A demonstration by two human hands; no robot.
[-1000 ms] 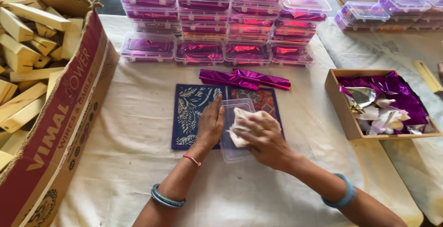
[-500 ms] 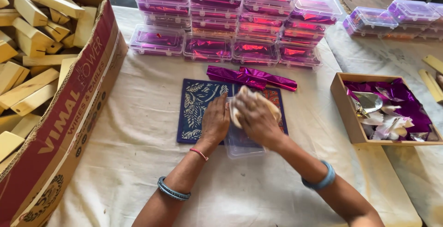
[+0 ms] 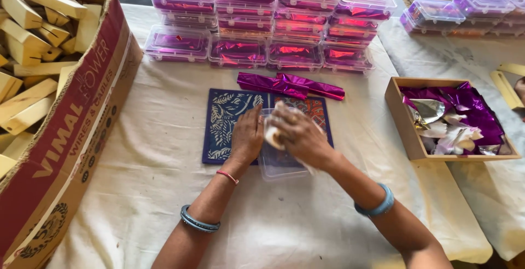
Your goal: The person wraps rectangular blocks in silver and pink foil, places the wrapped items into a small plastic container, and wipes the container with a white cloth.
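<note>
Centrally, two hands [image 3: 249, 137] [image 3: 298, 135], one clear box [image 3: 281, 165].

Navy mat [image 3: 225, 126] with pale leaf print; magenta foil strip [image 3: 290, 85]; clear box [image 3: 281, 162]; cream cloth surface [image 3: 164, 170]; red-sided carton [image 3: 71, 132].

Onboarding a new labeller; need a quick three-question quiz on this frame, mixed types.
1. True or false: the left hand lies flat on the blue mat.
2. What does the right hand press into the clear box? A) white cloth B) wood block C) purple foil
3. Which side is the carton of wood blocks on?

Key: 1 true; 2 A, a white cloth; 3 left.
</note>
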